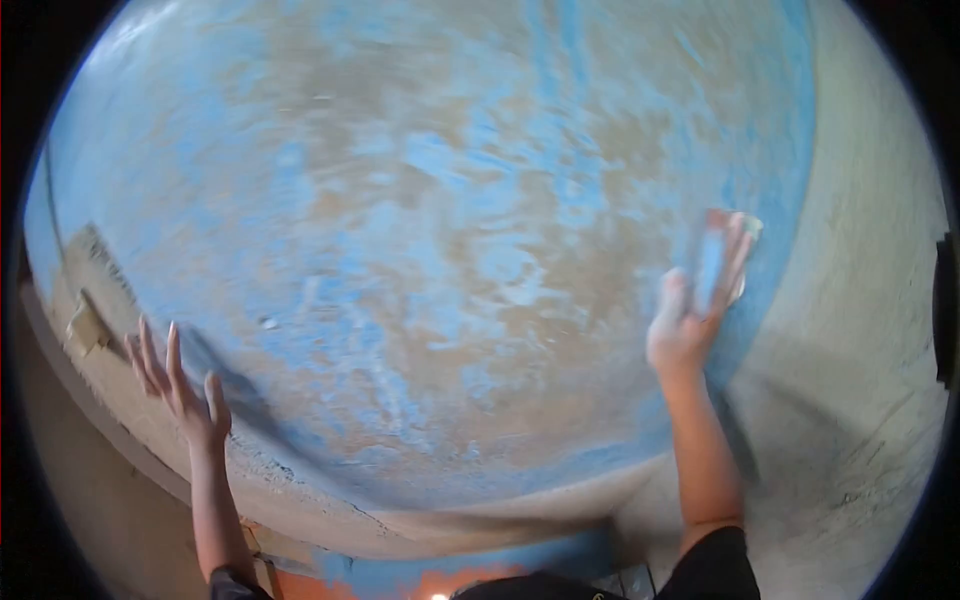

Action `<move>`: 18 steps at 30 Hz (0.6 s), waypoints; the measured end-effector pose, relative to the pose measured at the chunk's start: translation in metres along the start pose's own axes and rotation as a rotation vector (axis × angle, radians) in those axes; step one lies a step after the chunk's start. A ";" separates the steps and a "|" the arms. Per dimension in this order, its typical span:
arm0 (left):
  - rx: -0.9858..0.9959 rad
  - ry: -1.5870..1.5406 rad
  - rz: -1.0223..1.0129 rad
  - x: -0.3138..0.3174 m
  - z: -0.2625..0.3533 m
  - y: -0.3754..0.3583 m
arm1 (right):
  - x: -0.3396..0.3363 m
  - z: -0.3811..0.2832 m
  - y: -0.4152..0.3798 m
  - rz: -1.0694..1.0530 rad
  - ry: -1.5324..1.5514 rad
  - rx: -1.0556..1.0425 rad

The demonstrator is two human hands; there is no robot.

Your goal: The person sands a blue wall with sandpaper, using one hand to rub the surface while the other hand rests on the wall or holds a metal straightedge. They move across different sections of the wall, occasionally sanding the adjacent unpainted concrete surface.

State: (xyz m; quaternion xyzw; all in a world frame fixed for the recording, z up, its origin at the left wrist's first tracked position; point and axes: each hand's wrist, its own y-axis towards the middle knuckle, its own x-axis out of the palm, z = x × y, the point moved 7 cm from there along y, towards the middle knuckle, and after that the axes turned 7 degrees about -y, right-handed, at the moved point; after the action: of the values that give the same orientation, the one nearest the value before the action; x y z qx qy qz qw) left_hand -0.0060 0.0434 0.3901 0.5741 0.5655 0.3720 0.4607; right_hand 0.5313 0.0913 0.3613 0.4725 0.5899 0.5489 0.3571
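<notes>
A large curved surface (380, 230) with patchy blue and brown colouring fills most of the view. On its right side my right hand (690, 315) presses a flat pad (711, 262) against the blue area, fingers wrapped over it and blurred. Reddish and pale parts of the pad show around the fingers. At the lower left, my left hand (180, 385) has its fingers spread and holds nothing, near the edge of the blue area; whether it touches the surface is unclear.
Left of my left hand, a small tan block (88, 326) juts from the pale border. A plain grey wall (850, 330) curves along the right. Below, an orange and blue surface (400, 575) shows near my body. A dark object (943, 310) sits at the far right edge.
</notes>
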 end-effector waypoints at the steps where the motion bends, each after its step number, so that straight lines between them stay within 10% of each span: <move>1: 0.033 -0.009 0.028 -0.003 -0.013 0.013 | 0.006 -0.022 0.010 -0.049 -0.020 -0.097; 4: 0.131 0.048 0.067 -0.011 -0.042 0.050 | 0.024 -0.103 -0.010 -0.479 -0.091 -0.700; 10: -0.018 -0.090 0.047 -0.006 -0.091 0.094 | 0.038 -0.133 0.114 -0.019 -0.101 -0.244; 16: -0.071 -0.116 0.053 -0.006 -0.091 0.092 | 0.076 -0.299 0.072 -0.458 -0.045 -0.930; 18: -0.080 -0.116 0.043 -0.007 -0.091 0.089 | 0.082 -0.297 0.122 -0.268 -0.060 -0.720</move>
State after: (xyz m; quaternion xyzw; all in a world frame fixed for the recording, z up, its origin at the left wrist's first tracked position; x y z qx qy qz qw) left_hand -0.0660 0.0516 0.5029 0.5879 0.5100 0.3702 0.5071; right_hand 0.2473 0.0709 0.5314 0.2517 0.4051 0.6553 0.5858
